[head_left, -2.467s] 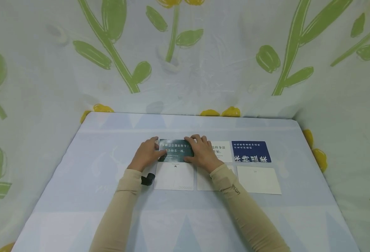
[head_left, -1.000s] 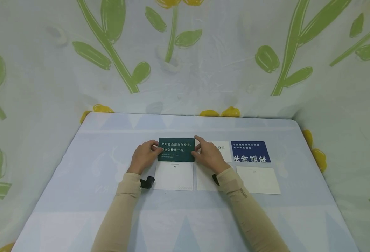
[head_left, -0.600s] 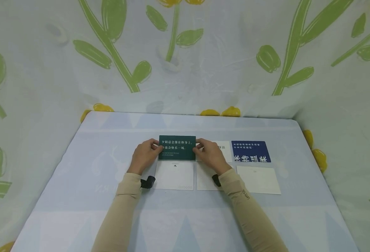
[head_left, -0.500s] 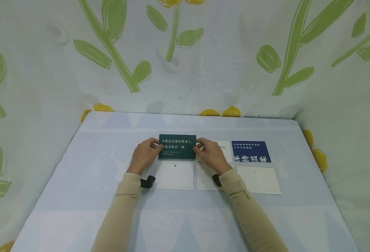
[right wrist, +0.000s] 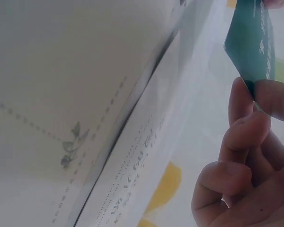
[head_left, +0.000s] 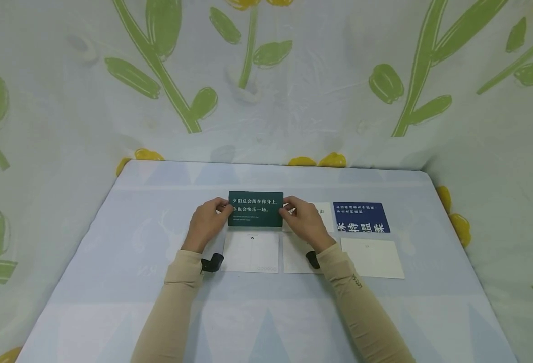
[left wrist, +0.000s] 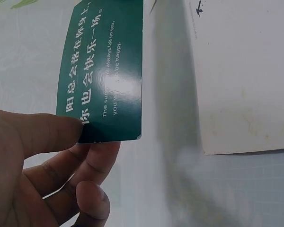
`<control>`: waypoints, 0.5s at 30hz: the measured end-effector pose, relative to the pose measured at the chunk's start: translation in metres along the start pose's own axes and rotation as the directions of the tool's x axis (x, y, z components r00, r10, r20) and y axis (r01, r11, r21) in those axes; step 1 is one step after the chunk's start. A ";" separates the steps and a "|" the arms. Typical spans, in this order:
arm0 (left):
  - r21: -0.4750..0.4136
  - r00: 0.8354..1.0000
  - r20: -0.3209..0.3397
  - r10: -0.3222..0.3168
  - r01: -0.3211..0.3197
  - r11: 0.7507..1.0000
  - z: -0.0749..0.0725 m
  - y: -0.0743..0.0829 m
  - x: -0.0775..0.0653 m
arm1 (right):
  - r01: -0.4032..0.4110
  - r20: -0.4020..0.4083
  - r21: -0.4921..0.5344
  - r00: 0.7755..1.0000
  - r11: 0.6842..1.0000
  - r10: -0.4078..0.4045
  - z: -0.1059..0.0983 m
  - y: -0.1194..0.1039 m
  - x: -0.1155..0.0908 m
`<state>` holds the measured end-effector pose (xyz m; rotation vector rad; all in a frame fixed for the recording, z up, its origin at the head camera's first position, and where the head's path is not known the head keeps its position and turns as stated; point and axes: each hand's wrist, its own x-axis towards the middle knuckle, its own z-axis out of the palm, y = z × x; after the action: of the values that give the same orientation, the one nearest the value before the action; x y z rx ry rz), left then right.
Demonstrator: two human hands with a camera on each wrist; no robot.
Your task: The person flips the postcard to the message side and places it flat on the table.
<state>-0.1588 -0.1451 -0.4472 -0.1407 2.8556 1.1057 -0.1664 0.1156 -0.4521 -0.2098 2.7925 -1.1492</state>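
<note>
We hold the green card above the table, left hand and right hand each pinching one end between thumb and fingers, so it is not down, while the blue card and four white cards lie flat in two rows.

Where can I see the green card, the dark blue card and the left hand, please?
Green card [head_left: 255, 209]: head view, middle of its printed face.
Dark blue card [head_left: 361, 218]: head view, middle of its printed face.
Left hand [head_left: 206, 222]: head view, back of the hand.
</note>
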 end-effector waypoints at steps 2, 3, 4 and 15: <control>-0.002 1.000 -0.006 0.006 -0.006 1.000 0.000 0.000 -0.001 | 0.000 -0.003 0.001 1.000 1.000 0.000 0.000 0.000 0.000; -0.001 1.000 -0.009 0.009 -0.009 1.000 -0.001 0.001 -0.001 | 0.001 -0.007 0.003 1.000 1.000 -0.001 0.001 0.000 0.000; -0.001 1.000 -0.012 0.011 -0.011 1.000 -0.001 0.001 -0.002 | 0.003 -0.010 0.008 1.000 1.000 -0.003 0.001 0.000 0.000; -0.011 0.998 -0.049 0.035 -0.036 0.999 -0.006 0.008 -0.011 | 0.019 -0.041 0.074 0.999 0.997 -0.016 0.001 0.001 -0.005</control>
<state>-0.1492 -0.1426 -0.4360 -0.1194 2.9055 1.1419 -0.1614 0.1165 -0.4528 -0.2062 2.7810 -1.2731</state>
